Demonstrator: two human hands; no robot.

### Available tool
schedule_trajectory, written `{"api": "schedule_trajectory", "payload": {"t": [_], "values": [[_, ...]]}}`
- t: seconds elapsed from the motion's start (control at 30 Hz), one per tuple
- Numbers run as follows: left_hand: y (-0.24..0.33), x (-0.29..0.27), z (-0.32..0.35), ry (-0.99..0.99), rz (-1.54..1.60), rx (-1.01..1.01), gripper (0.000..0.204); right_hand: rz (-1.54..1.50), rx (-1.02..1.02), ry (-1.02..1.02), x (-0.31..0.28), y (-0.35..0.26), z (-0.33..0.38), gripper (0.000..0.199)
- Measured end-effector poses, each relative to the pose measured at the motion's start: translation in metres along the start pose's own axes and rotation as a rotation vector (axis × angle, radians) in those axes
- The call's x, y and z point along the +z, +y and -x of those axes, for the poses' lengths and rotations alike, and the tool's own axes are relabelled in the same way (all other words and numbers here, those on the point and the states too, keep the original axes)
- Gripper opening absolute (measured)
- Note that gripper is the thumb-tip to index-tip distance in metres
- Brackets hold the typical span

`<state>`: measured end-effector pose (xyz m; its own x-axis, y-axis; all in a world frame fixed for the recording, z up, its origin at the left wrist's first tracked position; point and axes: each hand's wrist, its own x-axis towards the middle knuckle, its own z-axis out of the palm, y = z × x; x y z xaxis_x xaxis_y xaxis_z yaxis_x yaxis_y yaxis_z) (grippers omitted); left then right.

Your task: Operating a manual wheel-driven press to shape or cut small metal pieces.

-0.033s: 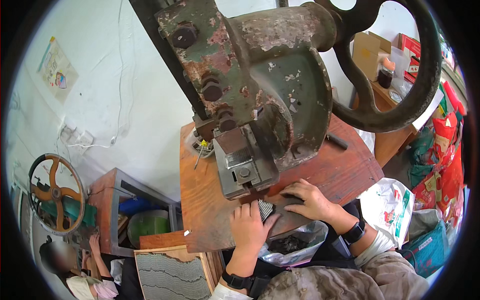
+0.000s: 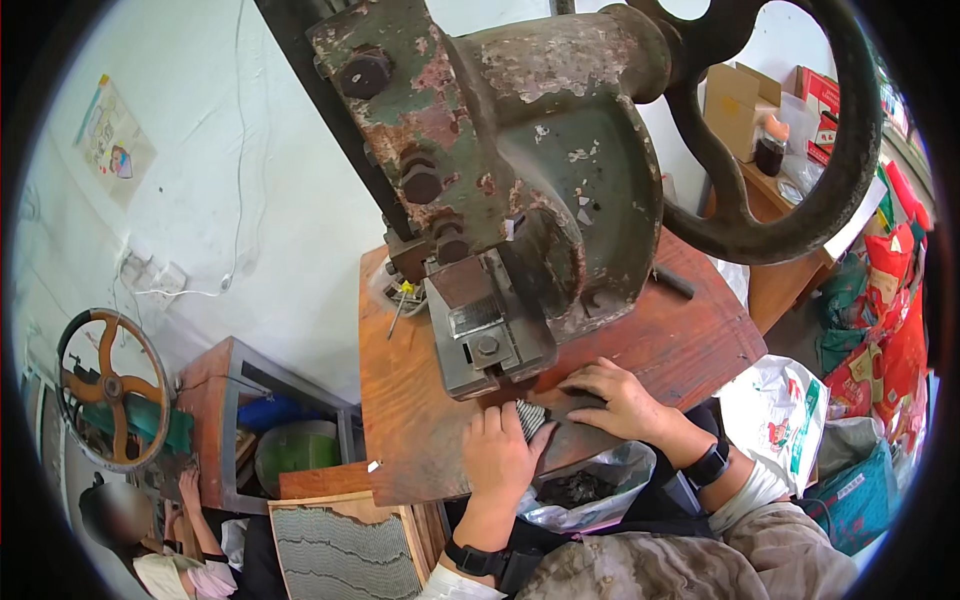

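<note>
My left hand (image 2: 497, 458) rests at the table's near edge, its fingers and thumb closed around a small stack of thin grey striped pieces (image 2: 532, 418). Part of that stack is hidden under the fingers. My right hand (image 2: 625, 402) lies on the wooden table (image 2: 640, 360) just right of the stack, thumb and fingers apart, with nothing seen in it. Ahead of both hands stands a worn green hand press (image 2: 590, 180) with a large spoked handwheel (image 2: 745, 210). Its steel die block (image 2: 488, 345), topped by a bolt, sits just beyond my left fingertips.
Below the table edge, a clear plastic bag (image 2: 610, 490) holds dark bits. A wooden tray of grey rows of strips (image 2: 345, 550) is at lower left. Farther left, another person (image 2: 180, 560) works beside a second handwheel (image 2: 112, 388). A dark rod (image 2: 674, 282) lies beside the press base.
</note>
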<state>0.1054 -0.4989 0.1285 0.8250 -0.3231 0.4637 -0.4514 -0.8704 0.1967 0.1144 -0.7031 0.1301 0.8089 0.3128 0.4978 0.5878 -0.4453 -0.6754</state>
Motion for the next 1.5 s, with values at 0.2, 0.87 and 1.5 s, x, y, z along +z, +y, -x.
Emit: {"api": "schedule_trajectory", "payload": {"t": [0.2, 0.87, 1.5], "values": [[0.007, -0.032, 0.015, 0.078, 1.312, -0.693, 0.045, -0.013, 0.007, -0.019, 0.000, -0.001, 0.000, 0.039], [-0.003, -0.026, 0.085, -0.123, 2.386, -1.083, 0.056, 0.120, -0.062, -0.049, 0.005, 0.004, 0.003, 0.036], [0.021, 0.052, 0.122, -0.844, 2.238, -1.106, 0.073, 0.070, -0.048, -0.025, 0.005, 0.003, 0.004, 0.034]]}}
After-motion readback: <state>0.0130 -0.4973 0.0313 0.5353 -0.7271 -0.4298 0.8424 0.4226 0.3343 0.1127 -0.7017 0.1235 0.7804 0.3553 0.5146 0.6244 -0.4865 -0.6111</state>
